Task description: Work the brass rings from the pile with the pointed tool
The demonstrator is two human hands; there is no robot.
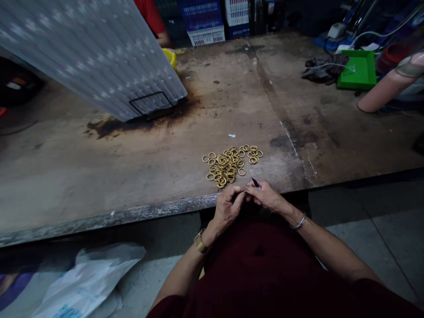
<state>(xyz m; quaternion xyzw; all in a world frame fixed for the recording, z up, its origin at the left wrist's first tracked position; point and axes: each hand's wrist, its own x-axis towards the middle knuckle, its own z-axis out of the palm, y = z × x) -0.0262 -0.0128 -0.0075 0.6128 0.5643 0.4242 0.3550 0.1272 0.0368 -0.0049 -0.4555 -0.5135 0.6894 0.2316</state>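
My left hand (228, 205) and my right hand (266, 196) meet at the front edge of the workbench, fingertips touching. Pinched at the left fingertips is a small gold-coloured piece, probably a brass ring (245, 191), mostly covered by fingers. From my closed right hand sticks a dark pointed blade (255, 182), which looks like a craft knife; its handle is largely hidden in the palm. Just beyond my hands lies a loose pile of brass rings (227, 163), with a smaller cluster of rings (254, 154) to its right.
A tall stack of translucent ribbed panels (109, 57) leans on the stained wooden workbench (159, 163). A green tray (361, 70), dark gloves (324, 68) and a pink cylinder (384, 90) are at the right. Behind the bench are crates (205, 35) and another person's red sleeve (149, 15).
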